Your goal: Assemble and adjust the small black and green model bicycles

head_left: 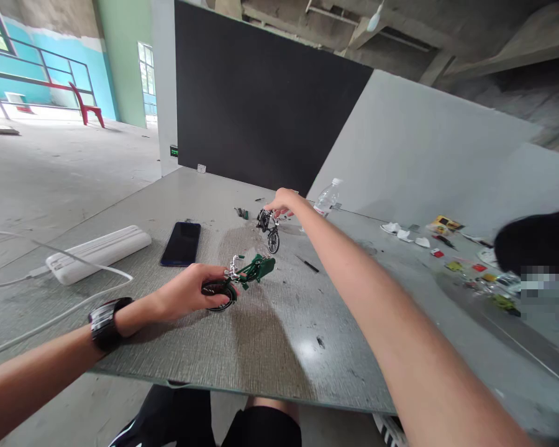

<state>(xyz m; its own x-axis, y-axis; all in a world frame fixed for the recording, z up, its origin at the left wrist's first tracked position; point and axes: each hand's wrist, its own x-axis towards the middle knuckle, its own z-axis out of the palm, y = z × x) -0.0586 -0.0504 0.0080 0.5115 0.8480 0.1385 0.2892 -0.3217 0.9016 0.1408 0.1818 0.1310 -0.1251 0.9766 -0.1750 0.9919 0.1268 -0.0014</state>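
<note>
My left hand grips the front wheel of a small green model bicycle that lies on the grey table. A black watch sits on that wrist. My right hand reaches far across the table, fingers pinched at the handlebar end of a small black model bicycle that stands upright. The two models are a short way apart.
A dark phone and a white power bank with a white cable lie at the left. A plastic bottle stands beyond my right hand. Small tools and coloured parts are scattered right, near another person's dark head.
</note>
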